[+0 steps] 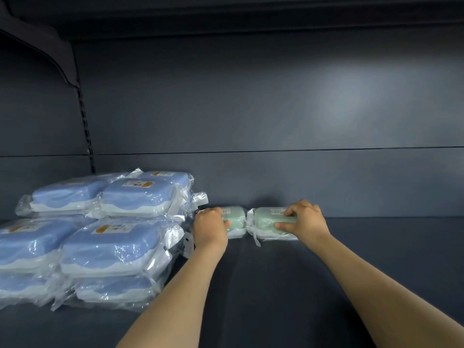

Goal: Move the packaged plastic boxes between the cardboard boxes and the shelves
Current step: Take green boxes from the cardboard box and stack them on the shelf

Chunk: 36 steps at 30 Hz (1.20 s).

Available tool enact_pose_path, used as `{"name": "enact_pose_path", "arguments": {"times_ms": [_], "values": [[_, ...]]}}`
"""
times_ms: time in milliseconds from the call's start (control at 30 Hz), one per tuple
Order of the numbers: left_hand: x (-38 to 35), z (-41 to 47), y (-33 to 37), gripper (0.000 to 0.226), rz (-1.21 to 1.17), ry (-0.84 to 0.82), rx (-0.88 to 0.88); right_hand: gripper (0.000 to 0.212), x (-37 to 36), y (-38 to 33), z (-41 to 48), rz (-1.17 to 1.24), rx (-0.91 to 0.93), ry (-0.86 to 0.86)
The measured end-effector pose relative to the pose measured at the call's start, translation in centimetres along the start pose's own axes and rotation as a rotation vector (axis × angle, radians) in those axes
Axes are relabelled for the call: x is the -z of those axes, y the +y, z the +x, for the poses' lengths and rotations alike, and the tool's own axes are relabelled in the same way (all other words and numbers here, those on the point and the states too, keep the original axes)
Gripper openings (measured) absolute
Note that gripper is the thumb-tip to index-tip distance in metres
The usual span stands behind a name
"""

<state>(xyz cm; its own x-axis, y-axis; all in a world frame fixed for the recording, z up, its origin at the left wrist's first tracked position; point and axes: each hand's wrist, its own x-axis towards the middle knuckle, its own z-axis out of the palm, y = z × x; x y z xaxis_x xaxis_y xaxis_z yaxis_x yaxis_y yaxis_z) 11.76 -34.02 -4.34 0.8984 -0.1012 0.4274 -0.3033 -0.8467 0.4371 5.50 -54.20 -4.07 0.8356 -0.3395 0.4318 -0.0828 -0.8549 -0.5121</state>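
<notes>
Two pale green plastic boxes in clear wrap lie side by side at the back of the dark shelf [288, 285]. My left hand [210, 227] grips the left green box [236, 218], fingers over its top and thumb on its front. My right hand [305, 221] grips the right green box [267, 219] the same way, at its right end. Both boxes rest on the shelf close to the back wall. No cardboard box is in view.
Stacks of wrapped blue-lidded boxes [113, 244] fill the left of the shelf, with a rear stack [135, 194] beside my left hand. The back panel [276, 121] rises behind. A slotted upright [86, 131] and a bracket [50, 54] stand at upper left.
</notes>
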Motion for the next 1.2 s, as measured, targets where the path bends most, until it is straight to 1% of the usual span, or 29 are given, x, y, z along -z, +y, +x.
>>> {"name": "enact_pose_path", "arguments": {"times_ms": [200, 267, 533, 733, 867, 967, 1033, 1133, 1200], "values": [[-1.0, 3.2, -1.1, 0.034, -0.142, -0.031, 0.023, 0.040, -2.0, -0.2, 3.0, -0.011, 0.011, 0.004], [-1.3, 3.6, -1.2, 0.035, -0.156, -0.025, 0.019, 0.039, -2.4, -0.2, 3.3, -0.014, 0.012, 0.012], [-1.2, 4.0, -1.3, 0.034, -0.090, -0.055, -0.026, 0.041, -2.7, -0.2, 3.2, -0.017, 0.016, 0.008], [-1.5, 4.0, -1.2, 0.036, 0.001, -0.055, -0.037, 0.041, -2.5, -0.4, 3.3, -0.084, 0.037, 0.000], [-1.6, 3.3, -0.8, 0.035, 0.112, -0.054, -0.080, 0.045, -1.8, -1.1, 3.5, -0.196, 0.042, -0.077], [-1.0, 2.8, -0.2, 0.032, 0.165, -0.021, -0.101, 0.056, -0.7, -1.9, 3.4, -0.333, 0.070, -0.200], [-0.4, 2.2, 0.3, 0.031, 0.186, 0.005, -0.130, 0.062, -0.1, -2.1, 2.7, -0.357, 0.074, -0.259], [1.3, 0.5, 1.5, 0.033, 0.191, -0.026, -0.207, 0.062, 1.1, -2.3, 1.1, -0.351, 0.080, -0.266], [3.1, -1.1, 2.0, 0.035, 0.214, -0.088, -0.263, 0.060, 2.2, -2.7, -0.5, -0.370, 0.097, -0.244]]}}
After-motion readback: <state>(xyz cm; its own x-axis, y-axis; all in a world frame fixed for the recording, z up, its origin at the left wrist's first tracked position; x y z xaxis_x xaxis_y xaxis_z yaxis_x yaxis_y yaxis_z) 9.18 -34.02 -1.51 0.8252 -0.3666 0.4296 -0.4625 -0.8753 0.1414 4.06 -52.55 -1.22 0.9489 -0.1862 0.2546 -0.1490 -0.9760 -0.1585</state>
